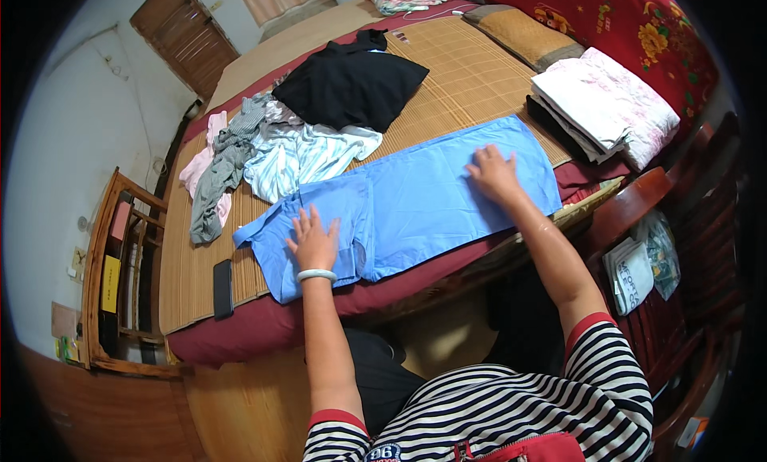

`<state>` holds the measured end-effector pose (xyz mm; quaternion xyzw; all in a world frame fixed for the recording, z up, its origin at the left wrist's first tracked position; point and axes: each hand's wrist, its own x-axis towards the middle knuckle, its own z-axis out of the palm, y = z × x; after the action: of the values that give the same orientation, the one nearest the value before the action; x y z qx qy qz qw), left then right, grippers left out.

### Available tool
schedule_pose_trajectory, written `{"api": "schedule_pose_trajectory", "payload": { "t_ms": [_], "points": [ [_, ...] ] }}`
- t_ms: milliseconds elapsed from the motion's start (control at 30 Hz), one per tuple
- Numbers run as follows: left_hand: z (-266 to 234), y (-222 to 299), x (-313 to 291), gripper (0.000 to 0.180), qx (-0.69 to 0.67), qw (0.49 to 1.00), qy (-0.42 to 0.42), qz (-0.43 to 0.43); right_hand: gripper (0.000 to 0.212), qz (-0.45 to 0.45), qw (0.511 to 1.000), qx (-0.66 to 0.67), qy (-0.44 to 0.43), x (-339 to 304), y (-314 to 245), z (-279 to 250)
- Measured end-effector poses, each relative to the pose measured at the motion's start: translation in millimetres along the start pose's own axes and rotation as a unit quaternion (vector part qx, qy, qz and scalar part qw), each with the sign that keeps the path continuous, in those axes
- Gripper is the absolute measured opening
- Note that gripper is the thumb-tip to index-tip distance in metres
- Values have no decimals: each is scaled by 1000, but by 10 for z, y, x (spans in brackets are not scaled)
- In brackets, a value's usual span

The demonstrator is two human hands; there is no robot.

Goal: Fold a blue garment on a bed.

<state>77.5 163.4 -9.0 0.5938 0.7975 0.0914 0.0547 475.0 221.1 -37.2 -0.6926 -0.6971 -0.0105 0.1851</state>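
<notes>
From where I stand, I see someone in a striped shirt [495, 410] leaning over the near edge of a bed [240, 338], both hands on a blue garment [431, 202]. It lies spread along that edge, partly over a woven mat [188, 282], one end flat, the other rumpled. The left hand [314, 242], below a pale bangle [317, 275], is at the rumpled end, and the right hand [495, 177] at the flat one. The hands are well apart, palms down, fingers spread and gripping nothing; how firmly they press, I cannot tell. Just beyond the garment lie a striped cloth [296, 162] and a black garment [347, 86], with a grey garment [228, 170] over a pink one [193, 173] further left. A phone [223, 288] rests near the left hand; a folded pile [603, 106] sits past the right.
</notes>
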Motion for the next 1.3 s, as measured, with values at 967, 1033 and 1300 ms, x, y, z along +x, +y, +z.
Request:
{"api": "schedule_pose_trajectory", "payload": {
  "t_ms": [967, 1033, 1300],
  "points": [
    [-18, -120, -35, 73, 14, 999, -51, 10, 61, 73, 992, -93, 47, 60, 689, 43],
    [-30, -34, -28, 72, 1, 999, -42, 24, 58, 56, 997, -37, 33, 86, 449, 46],
    [88, 504, 49, 68, -43, 990, -38, 131, 59, -279, 952, 112, -53, -167, -1066, 294]
  ]
}}
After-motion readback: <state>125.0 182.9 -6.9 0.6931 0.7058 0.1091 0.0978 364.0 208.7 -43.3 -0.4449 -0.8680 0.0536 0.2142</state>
